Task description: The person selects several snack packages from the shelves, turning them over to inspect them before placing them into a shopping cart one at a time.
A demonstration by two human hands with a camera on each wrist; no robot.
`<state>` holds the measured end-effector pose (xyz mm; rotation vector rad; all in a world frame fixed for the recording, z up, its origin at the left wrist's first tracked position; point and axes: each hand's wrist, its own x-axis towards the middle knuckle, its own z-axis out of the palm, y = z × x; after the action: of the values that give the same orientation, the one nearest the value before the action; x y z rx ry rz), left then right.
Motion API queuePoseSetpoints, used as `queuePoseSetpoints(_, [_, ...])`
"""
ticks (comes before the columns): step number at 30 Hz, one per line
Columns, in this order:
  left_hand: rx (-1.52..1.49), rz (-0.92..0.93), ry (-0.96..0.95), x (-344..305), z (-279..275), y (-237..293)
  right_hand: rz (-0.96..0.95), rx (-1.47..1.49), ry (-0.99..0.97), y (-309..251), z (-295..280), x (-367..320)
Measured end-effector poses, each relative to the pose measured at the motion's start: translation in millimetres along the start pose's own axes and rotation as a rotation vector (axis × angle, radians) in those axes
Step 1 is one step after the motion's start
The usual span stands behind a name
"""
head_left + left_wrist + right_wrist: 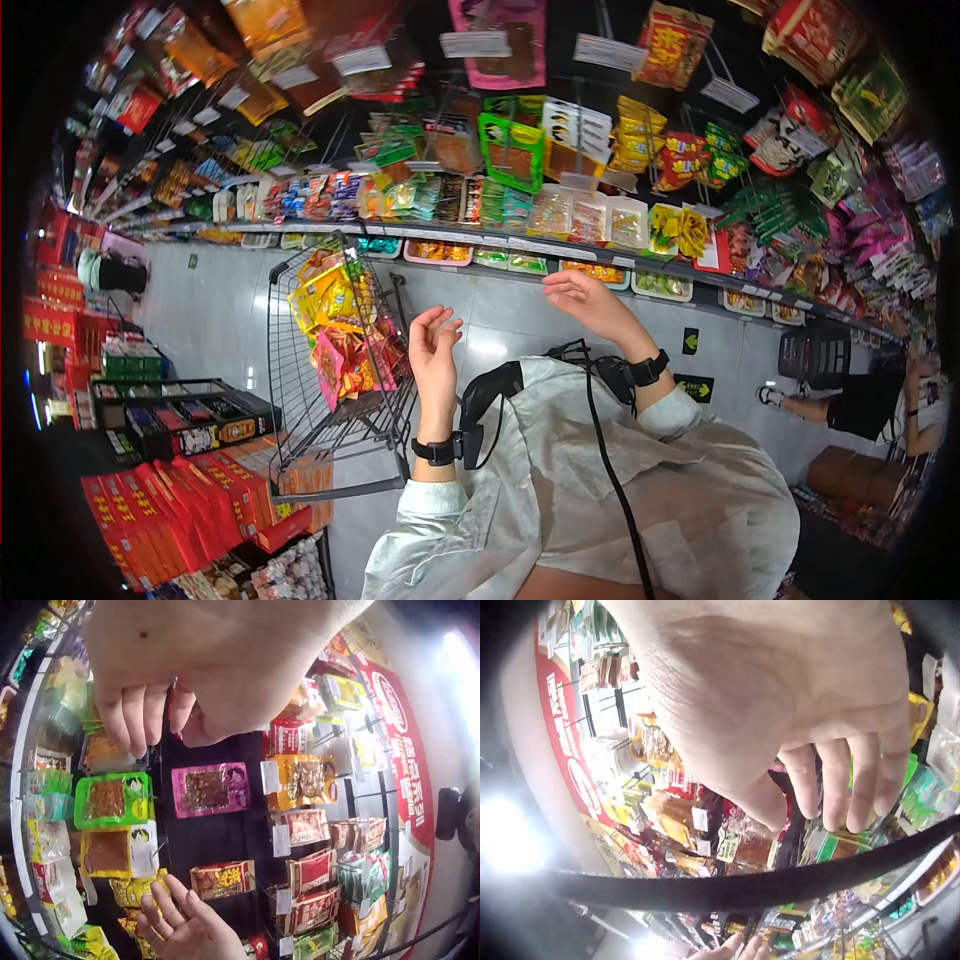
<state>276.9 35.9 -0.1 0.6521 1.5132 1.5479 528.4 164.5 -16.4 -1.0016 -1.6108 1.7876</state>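
My left hand (434, 350) is raised between the cart and my body, its fingers loosely bent around nothing. To its right, my right hand (588, 302) reaches forward with relaxed fingers and touches nothing. Both wrists wear black straps. A wire shopping cart (345, 440) stands just left of the left hand. Inside it lie yellow snack bags (335, 298) and pink and red packets (345, 365). Beyond both hands runs a shelf of packaged snacks; a green packet (510, 150) hangs there, seen also in the left wrist view beside a purple packet (210, 789).
Plastic bins (438, 252) line the floor under the shelf edge. Red boxes (190, 510) are stacked at the lower left, near a black display crate (200, 415). At the right, a person in black shorts (862, 410) stands near a dark basket (815, 355). Another person (112, 272) is far left.
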Motion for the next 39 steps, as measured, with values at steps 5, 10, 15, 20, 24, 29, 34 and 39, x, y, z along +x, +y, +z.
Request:
queuePoseSetpoints(5, [0.081, -0.090, -0.127, 1, 50, -19, 0.020, -0.015, 0.135, 30, -60, -29])
queuePoseSetpoints(10, [0.141, -0.142, -0.228, 3, 92, -27, 0.042, 0.047, 0.236, 38, -92, -61])
queuePoseSetpoints(15, [0.192, -0.117, -0.297, 18, 119, -23, 0.041, 0.125, 0.339, 52, -111, -79])
queuePoseSetpoints(20, [0.174, -0.111, -0.323, 31, 128, -17, 0.065, 0.170, 0.357, 59, -120, -76])
queuePoseSetpoints(24, [0.151, -0.117, -0.317, 46, 125, -12, 0.103, 0.137, 0.335, 48, -117, -58])
queuePoseSetpoints(29, [0.107, -0.125, -0.320, 82, 109, -19, 0.103, 0.152, 0.316, 26, -104, -23])
queuePoseSetpoints(34, [0.083, -0.125, -0.364, 142, 85, -19, 0.072, 0.091, 0.264, 14, -83, 39])
queuePoseSetpoints(39, [0.087, -0.125, -0.410, 212, 50, -1, 0.074, 0.044, 0.248, -7, -57, 119])
